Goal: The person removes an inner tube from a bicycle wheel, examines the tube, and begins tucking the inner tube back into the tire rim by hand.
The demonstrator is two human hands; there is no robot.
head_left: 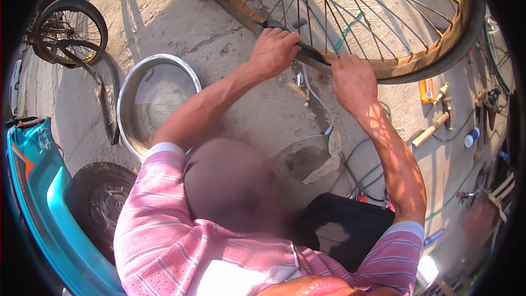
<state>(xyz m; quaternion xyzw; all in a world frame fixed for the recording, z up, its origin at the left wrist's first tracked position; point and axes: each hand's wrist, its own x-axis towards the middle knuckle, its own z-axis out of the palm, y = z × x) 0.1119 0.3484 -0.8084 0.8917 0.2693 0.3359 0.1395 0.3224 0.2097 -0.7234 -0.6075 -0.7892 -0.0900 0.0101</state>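
Note:
A spoked bicycle wheel with a rusty rim stands in front of me, a black tyre round its right side. My left hand is closed on a black rubber strip that lies across the rim; whether it is inner tube or tyre I cannot tell. Close by on the right, my right hand is closed over the lower rim, where the strip's end reaches its fingers. Both sets of fingertips are partly hidden.
A round metal basin stands left of my arm, near another bicycle wheel and a looped black tube. A hammer, an orange box and a blue-white bottle lie at right. A turquoise vehicle panel borders the left.

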